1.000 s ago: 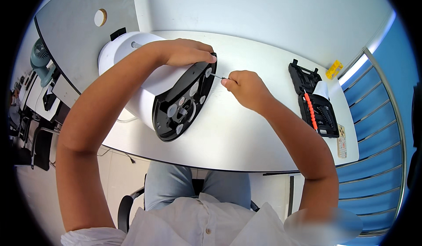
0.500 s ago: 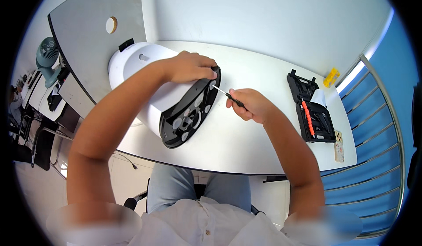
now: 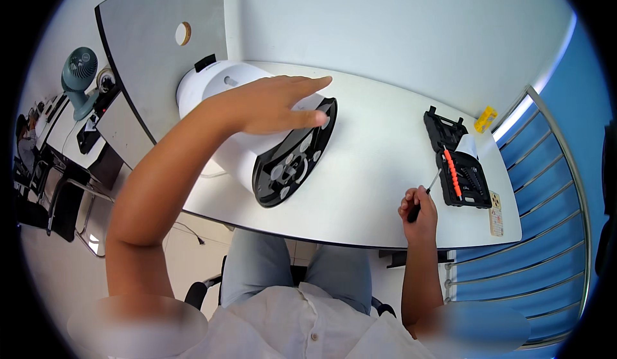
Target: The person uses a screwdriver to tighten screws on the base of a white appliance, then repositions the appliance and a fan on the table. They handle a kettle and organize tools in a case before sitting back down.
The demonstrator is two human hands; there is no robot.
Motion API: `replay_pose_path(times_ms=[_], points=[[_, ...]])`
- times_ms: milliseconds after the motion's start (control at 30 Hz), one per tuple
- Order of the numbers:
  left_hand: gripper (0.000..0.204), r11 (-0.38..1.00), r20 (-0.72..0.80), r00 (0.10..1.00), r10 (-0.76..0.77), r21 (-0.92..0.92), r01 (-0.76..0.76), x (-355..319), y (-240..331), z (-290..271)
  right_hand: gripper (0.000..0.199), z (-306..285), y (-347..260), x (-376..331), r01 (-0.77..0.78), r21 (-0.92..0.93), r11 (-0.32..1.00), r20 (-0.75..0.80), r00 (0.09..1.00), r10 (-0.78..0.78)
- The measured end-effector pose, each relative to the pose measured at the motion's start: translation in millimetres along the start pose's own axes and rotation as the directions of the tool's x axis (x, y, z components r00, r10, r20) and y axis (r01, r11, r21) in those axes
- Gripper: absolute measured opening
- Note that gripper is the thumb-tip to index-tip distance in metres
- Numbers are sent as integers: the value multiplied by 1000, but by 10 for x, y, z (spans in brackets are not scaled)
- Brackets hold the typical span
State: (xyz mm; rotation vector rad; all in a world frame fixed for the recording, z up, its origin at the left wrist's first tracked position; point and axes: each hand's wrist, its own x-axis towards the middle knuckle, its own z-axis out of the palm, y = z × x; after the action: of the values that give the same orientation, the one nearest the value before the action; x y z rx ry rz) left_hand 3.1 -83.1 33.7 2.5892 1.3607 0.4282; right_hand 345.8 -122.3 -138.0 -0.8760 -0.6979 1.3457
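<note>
White appliance [image 3: 222, 92] is lying on its side on the white table [image 3: 373, 185], black base plate [image 3: 292, 153] turned toward the seated person. Best practice, as a judgement: body should be kept pinned flat so it can't roll, and the screwdriver [image 3: 425, 195] should be lined up square with a screw before any torque is applied; tip should be seated fully to avoid stripping.

Left hand [image 3: 276, 105]: spread open, fingers nearly straight, palm laid flat on top of the appliance just above the base plate. Nothing is gripped, only pressed down.

Right hand [image 3: 418, 214]: closed in a fist around the screwdriver's dark handle, shaft pointing up and away toward the open black tool case [image 3: 457, 160]. Hand is held near the table's front edge, well apart from the base plate. Tip is close to the case; contact cannot be told.

A small yellow object [image 3: 485, 119] is seen beyond the case.
</note>
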Motion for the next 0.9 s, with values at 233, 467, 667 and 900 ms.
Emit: replay_pose_path(times_ms=[233,467,667,900], points=[[81,990,-251,968,-29,127,63,-827,20,300,14,-329,104,-139,59,-78,995,-68,996,-65],[78,970,-550,835,-15,195,146,-944,-44,841,13,-227,230,-71,210,-154,966,31,978,-207],[75,975,-636,771,-35,149,166,-912,-63,963,14,-286,282,-126,303,-222,927,83,953,-291],[81,970,-694,702,-162,17,241,-924,-35,1143,15,-260,330,-110,343,-318,884,113,939,-324]])
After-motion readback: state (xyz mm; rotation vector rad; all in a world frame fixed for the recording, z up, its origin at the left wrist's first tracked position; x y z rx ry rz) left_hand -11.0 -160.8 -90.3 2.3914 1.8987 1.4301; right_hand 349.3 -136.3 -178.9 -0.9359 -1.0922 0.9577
